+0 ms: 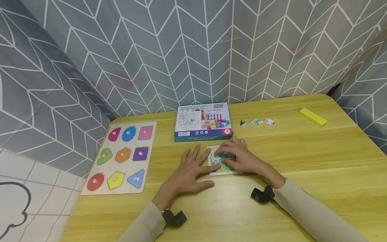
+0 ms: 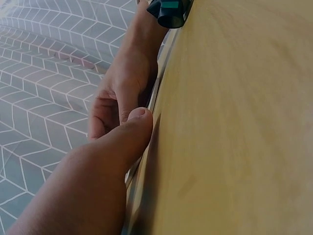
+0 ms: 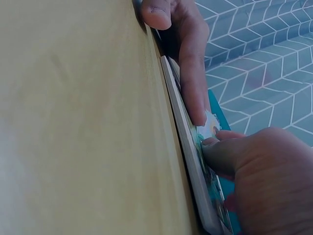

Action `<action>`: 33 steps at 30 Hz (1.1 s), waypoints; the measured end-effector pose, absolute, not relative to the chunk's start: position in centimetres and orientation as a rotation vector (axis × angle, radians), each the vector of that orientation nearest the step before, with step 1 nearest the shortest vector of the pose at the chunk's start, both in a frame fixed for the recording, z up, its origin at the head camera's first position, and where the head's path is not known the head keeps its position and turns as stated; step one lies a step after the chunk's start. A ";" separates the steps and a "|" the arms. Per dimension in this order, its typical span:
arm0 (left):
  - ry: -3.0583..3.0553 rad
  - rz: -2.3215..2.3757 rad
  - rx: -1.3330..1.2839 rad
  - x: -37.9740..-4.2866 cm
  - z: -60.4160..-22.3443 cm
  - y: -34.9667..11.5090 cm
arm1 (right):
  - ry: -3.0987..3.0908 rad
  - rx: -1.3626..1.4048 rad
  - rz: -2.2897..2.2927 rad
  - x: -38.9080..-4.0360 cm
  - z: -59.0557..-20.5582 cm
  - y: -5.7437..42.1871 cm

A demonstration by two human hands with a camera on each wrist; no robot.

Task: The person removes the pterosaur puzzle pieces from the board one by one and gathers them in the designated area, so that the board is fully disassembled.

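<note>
A small jigsaw puzzle tray (image 1: 222,173) with a pale border and a green picture lies between the hands. My left hand (image 1: 188,173) is spread flat at its left side, and the index fingertip reaches onto the picture. Over the tray's right part, my right hand (image 1: 242,156) bends its thumb and fingers around a light-coloured puzzle piece (image 1: 216,159). In the right wrist view that puzzle piece (image 3: 210,125) stands tilted up from the tray, pinched at the right thumb (image 3: 215,152), with the left index fingertip beside it. The right palm hides part of the picture.
Three loose puzzle pieces (image 1: 256,122) lie behind the right hand. A bead-set box (image 1: 203,121) sits just beyond the tray. At left is a wooden shape board (image 1: 118,161) with knobbed pieces; a yellow block (image 1: 313,117) rests far right. A patterned curtain (image 1: 211,50) borders the table.
</note>
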State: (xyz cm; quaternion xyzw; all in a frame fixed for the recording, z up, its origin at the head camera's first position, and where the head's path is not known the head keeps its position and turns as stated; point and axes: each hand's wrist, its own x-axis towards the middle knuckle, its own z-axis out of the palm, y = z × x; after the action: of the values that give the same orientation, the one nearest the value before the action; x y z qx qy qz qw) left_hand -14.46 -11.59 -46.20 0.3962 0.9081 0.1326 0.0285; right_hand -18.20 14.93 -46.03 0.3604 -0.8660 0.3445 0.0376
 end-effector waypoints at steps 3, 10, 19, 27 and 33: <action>2.805 0.414 1.224 -14.4 -46.2 -11.6 | -2.619 1.121 1.083 -18.1 -46.0 14.9; 2.800 0.410 1.227 -14.4 -46.3 -11.7 | -2.562 1.124 1.135 -18.1 -46.6 14.7; 2.807 0.416 1.243 -14.5 -46.4 -11.7 | -2.472 1.117 1.223 -17.9 -46.9 14.2; 2.799 0.412 1.220 -14.4 -46.4 -11.7 | -2.478 1.007 1.413 -17.7 -46.8 14.2; 2.798 0.424 1.229 -14.4 -46.3 -11.7 | -2.457 0.981 1.473 -18.0 -47.0 14.4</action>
State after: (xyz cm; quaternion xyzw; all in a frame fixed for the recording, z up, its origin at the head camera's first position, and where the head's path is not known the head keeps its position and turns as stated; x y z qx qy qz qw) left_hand -14.45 -11.66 -46.30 0.3982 0.9065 0.1374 0.0282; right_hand -17.96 14.36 -46.98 0.3233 -0.8102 0.4856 0.0569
